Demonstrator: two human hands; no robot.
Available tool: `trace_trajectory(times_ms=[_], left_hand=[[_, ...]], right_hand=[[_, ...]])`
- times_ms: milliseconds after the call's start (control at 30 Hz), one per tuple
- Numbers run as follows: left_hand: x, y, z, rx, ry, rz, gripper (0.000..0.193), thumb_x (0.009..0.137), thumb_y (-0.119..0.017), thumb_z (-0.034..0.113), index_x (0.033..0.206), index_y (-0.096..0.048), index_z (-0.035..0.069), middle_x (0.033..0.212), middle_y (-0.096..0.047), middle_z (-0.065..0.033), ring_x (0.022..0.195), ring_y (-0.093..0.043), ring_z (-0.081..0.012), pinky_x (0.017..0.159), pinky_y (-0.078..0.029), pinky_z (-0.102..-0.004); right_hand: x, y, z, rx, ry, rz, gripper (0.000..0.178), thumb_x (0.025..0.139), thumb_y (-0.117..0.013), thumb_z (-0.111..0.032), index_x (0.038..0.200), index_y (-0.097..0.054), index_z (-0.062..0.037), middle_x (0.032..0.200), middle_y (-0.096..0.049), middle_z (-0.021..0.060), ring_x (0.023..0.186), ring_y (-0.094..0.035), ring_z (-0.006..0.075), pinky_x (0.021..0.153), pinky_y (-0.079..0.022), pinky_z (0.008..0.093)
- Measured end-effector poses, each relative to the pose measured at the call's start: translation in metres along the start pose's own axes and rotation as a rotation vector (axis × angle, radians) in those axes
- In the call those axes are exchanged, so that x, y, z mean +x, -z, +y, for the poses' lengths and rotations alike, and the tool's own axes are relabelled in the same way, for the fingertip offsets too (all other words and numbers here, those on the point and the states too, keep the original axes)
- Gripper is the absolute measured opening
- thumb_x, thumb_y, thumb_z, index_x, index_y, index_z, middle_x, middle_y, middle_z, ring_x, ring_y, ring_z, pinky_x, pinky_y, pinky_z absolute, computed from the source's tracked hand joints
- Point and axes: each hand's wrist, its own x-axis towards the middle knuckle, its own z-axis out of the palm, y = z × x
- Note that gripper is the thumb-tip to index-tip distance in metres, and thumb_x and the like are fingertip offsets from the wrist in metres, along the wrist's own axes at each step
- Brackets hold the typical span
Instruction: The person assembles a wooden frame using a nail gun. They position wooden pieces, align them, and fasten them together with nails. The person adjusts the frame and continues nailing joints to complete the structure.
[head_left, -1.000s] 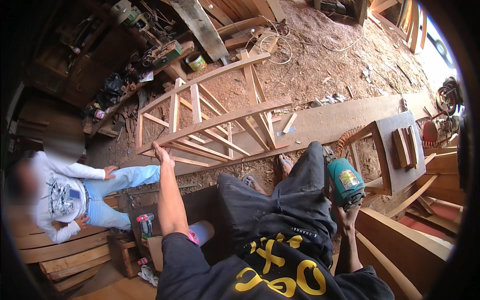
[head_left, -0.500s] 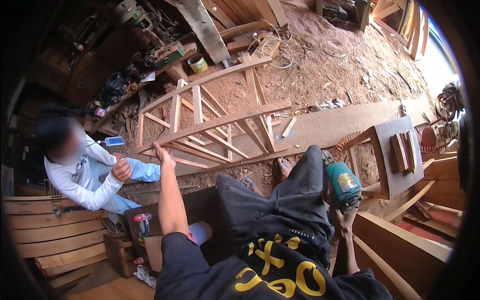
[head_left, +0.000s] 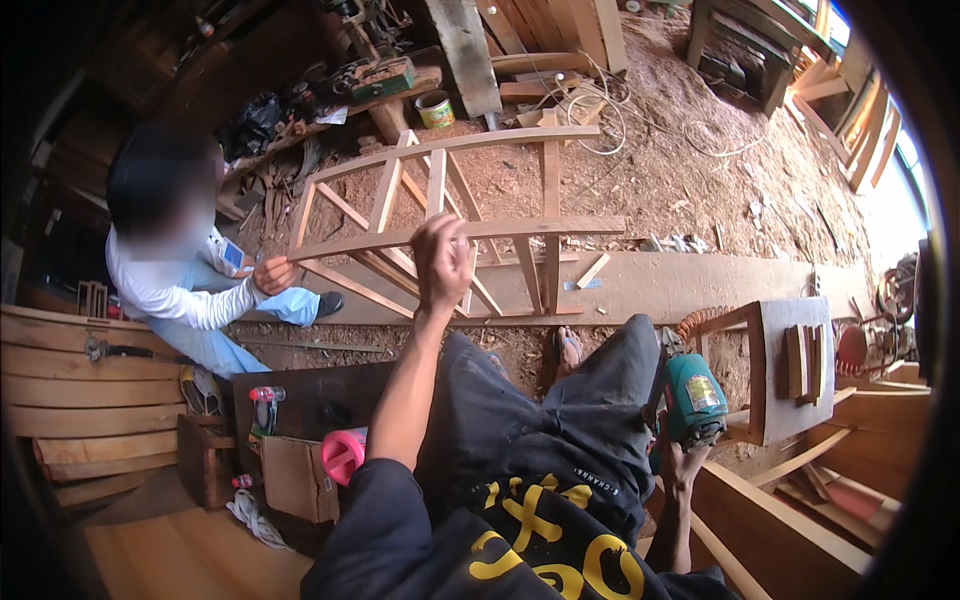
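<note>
A slatted wooden frame [head_left: 360, 243], with two long rails joined by several crosspieces, lies in front of me across a plank. My left hand [head_left: 441, 262] is closed, its fingers curled and slightly blurred, over the middle of the nearer rail. Whether it grips the rail or something small is hidden. Beside my right knee, my right hand [head_left: 688, 460] is wrapped round the lower end of a teal power tool [head_left: 695, 398] with a rounded body and a label. At the left, a co-worker's hand [head_left: 274, 275] touches the frame's left end.
The crouching co-worker [head_left: 165, 250] is on my left. A dark stool [head_left: 785, 370] bearing wood strips stands right, near an orange coiled hose [head_left: 705, 316]. A long plank [head_left: 690, 275] lies on the sawdust-strewn ground. A pink-lidded container [head_left: 343, 457] and cardboard box [head_left: 300, 480] are at my left.
My left hand has moved right along the near rail from its left end and curled closed. The co-worker's hand has come to that end. My right hand keeps the power tool; the view has shifted.
</note>
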Motion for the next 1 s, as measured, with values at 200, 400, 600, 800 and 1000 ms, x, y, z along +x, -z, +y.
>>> trace_trajectory(times_ms=[200,400,600,800,1000], left_hand=[[0.018,-0.030,0.010,0.167,-0.009,-0.524,0.052,0.099,-0.049,0.051,0.127,-0.059,0.008,0.121,-0.064,-0.0129,0.115,-0.058,-0.0269,0.107,-0.037,-0.0457],[0.010,-0.038,0.006,0.155,0.010,-0.470,0.053,0.099,-0.043,0.057,0.126,-0.056,0.013,0.108,-0.064,-0.0082,0.104,-0.059,-0.0258,0.099,-0.036,-0.0468],[0.003,-0.045,0.003,0.182,-0.014,-0.384,0.050,0.099,-0.046,0.055,0.123,-0.057,0.012,0.102,-0.063,-0.0061,0.095,-0.056,-0.0230,0.095,-0.036,-0.0445],[-0.001,-0.051,0.003,0.179,-0.035,-0.289,0.050,0.098,-0.049,0.054,0.121,-0.058,0.012,0.100,-0.063,-0.0066,0.095,-0.058,-0.0235,0.096,-0.037,-0.0453],[-0.004,-0.055,0.002,0.184,0.021,-0.324,0.057,0.097,-0.043,0.060,0.121,-0.059,0.011,0.105,-0.065,-0.0088,0.102,-0.059,-0.0244,0.101,-0.037,-0.0473]], right_hand=[[-0.002,0.000,0.017,-0.034,0.058,0.039,0.022,0.088,-0.073,-0.011,0.104,-0.061,-0.0017,0.076,-0.064,0.0039,0.057,-0.059,0.0114,0.050,-0.046,0.0282],[-0.004,-0.006,-0.005,0.030,-0.022,0.040,0.018,0.088,-0.072,-0.010,0.099,-0.060,-0.0024,0.075,-0.062,0.0030,0.058,-0.057,0.0109,0.050,-0.045,0.0275],[-0.002,-0.010,-0.004,-0.051,-0.007,0.044,0.018,0.087,-0.073,-0.012,0.096,-0.060,-0.0037,0.071,-0.057,0.0004,0.058,-0.053,0.0095,0.051,-0.044,0.0262],[-0.001,-0.014,-0.011,-0.054,0.054,0.012,0.019,0.087,-0.074,-0.013,0.095,-0.059,-0.0033,0.070,-0.057,0.0006,0.057,-0.053,0.0095,0.051,-0.043,0.0259],[0.001,-0.023,-0.025,0.012,0.143,0.004,0.025,0.085,-0.074,-0.011,0.102,-0.058,-0.0021,0.071,-0.059,0.0020,0.058,-0.055,0.0100,0.051,-0.044,0.0254]])
